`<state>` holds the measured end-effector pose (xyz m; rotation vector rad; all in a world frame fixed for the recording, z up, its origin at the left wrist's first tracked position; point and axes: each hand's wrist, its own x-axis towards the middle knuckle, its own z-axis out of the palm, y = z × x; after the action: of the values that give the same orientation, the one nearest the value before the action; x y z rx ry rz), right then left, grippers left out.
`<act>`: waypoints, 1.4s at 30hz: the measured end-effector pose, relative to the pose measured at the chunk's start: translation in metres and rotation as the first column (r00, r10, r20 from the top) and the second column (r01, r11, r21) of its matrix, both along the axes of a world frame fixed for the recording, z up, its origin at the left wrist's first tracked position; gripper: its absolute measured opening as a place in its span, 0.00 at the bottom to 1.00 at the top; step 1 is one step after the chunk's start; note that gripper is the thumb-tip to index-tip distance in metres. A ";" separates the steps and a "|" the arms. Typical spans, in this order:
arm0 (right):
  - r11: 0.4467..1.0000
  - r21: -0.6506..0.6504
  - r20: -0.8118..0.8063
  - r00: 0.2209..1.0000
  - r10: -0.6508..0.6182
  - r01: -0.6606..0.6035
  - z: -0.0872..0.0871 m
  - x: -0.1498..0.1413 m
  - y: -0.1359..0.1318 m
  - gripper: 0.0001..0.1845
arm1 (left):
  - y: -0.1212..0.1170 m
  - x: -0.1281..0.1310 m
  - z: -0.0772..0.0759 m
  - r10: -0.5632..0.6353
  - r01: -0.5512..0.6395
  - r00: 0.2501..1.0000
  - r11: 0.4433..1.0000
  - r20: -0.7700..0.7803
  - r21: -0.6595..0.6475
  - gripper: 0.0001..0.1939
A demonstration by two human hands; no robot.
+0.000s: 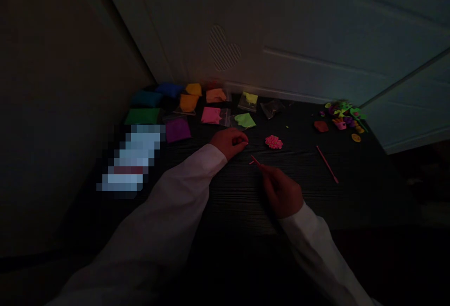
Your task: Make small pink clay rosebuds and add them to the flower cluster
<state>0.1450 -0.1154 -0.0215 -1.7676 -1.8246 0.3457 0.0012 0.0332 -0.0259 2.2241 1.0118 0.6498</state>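
Observation:
My right hand (283, 192) grips a thin pink modelling tool (256, 160), its tip pointing up and left just above the dark table. A tiny pink piece (251, 162) shows beside that tip. My left hand (229, 144) is closed in a pinch a little farther back; a small pale speck shows at its fingertips, too small to name. Right of those fingertips lies a pink clay flower (273, 142) with many petals, touched by neither hand. A second pink modelling tool (327, 164) rests on the table at the right.
Bags of coloured clay, among them pink (211, 115), light green (245, 120) and purple (178, 130), line the back left. A blurred bright screen (131, 160) lies at left. Colourful clay pieces (346, 115) and a red lump (320, 126) sit back right, before a white panel (298, 25).

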 end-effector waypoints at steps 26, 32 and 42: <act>0.969 0.057 -0.039 0.970 -0.239 0.241 -0.003 0.010 -0.001 0.16 | -0.001 0.000 0.005 -0.126 0.130 0.987 0.991 -0.098 0.033 0.08; 0.988 0.037 0.005 0.988 -0.152 0.152 0.003 0.035 -0.003 0.14 | -0.001 0.000 0.008 -0.365 0.364 0.931 0.931 -0.027 -0.013 0.06; 0.977 0.052 0.065 0.976 -0.208 0.205 0.002 0.041 0.000 0.14 | -0.009 0.000 0.010 -0.238 0.228 0.969 0.966 -0.067 -0.122 0.11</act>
<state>0.1864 -0.1151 -0.0191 -1.9390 -1.6615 0.1610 0.0008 0.0239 -0.0158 2.2388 0.7876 0.3904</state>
